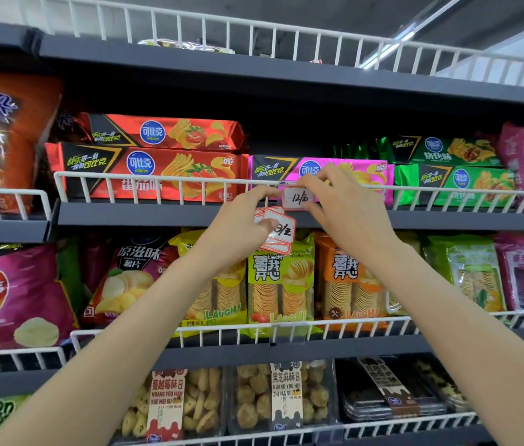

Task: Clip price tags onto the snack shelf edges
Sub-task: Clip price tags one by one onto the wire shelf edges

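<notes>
There is one view only, from a wide-angle camera worn on the person's head. It faces forward and tilts slightly upward at the snack shelves (190, 217), standing close, within arm's reach of the wire shelf rail (164, 180). Both forearms enter from the bottom edge and run up toward mid-frame. The lens bends the shelf lines toward the edges (most clearly at the top right). The ceiling shows above the top shelf.
</notes>
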